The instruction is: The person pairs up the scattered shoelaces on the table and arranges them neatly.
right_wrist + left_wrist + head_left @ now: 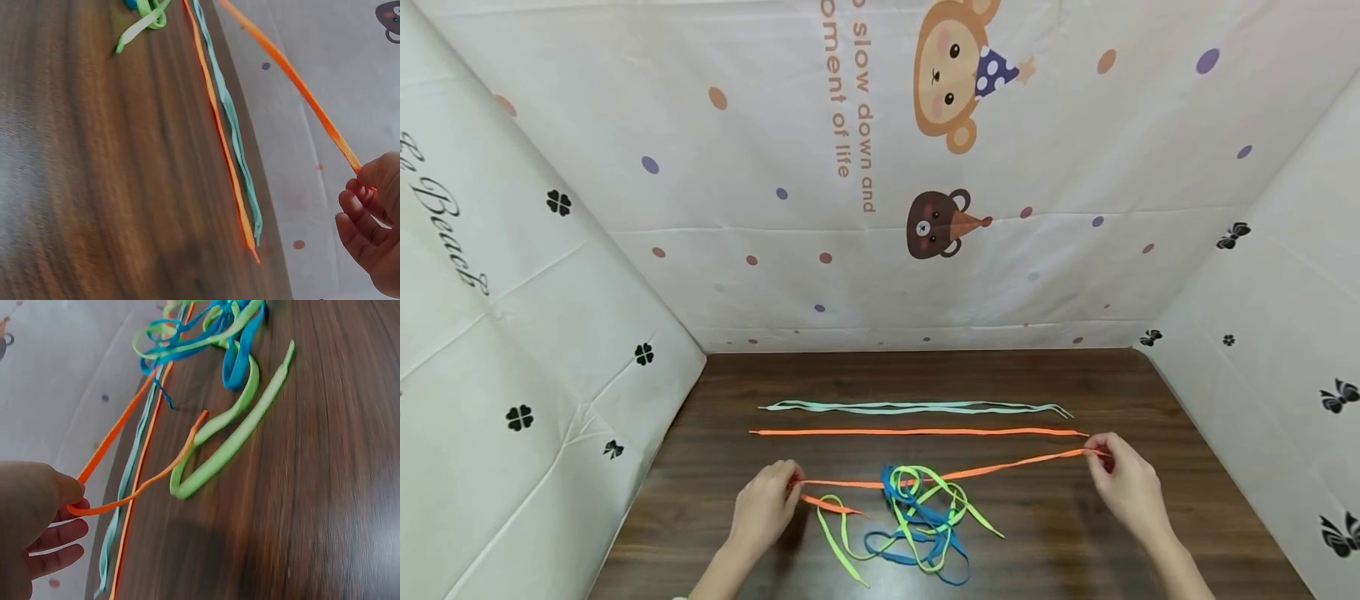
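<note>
An orange shoelace stretches between my two hands, passing over a tangle of laces. My left hand pinches it between thumb and forefinger, and a short tail of it hangs back to the right with its tip beside a green lace. At the other end, my right hand pinches it close to the tip, as the right wrist view also shows. Beneath the stretched lace lie a yellow-green shoelace and a blue shoelace, looped through each other on the table.
Behind the hands, a second orange shoelace lies straight from left to right. Farther back, light teal shoelaces lie alongside it. The dark wooden table meets white printed cloth walls at the back and both sides.
</note>
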Demonstrator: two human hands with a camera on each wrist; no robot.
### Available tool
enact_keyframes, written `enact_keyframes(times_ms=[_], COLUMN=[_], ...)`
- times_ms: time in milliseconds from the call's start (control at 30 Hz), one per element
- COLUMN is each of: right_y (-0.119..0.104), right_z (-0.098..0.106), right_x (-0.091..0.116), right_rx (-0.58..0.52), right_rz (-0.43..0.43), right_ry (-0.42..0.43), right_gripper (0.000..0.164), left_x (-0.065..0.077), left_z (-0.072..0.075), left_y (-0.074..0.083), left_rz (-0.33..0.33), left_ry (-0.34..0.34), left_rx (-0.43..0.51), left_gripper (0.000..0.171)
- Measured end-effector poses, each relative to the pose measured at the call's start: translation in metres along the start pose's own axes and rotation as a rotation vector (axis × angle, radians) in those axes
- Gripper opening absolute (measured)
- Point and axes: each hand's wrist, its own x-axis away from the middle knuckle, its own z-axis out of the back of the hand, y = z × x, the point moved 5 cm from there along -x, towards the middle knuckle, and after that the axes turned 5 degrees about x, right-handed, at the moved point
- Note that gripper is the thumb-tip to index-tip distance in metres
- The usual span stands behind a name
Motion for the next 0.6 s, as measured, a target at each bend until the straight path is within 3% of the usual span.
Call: enact_keyframes(times_ms=[333, 600], right_y=[-0.007, -0.01], right_z=[-0.017, -0.019], right_x=[0.012, 0.015], right_rx=[-0.003, 0.002], right_rz=[0.023, 0.076], right_ry=[-0.11, -0.159], right_gripper=[0.022, 0.024], left_x=[0.014, 0.026], left_z=[0.013, 0.016], left_y=[-0.034, -0.053], left_rz=[0.074, 0.083], left_ry=[-0.122, -0.173], left_rx=[-0.059, -0.088], left_gripper=[0.021, 0.023])
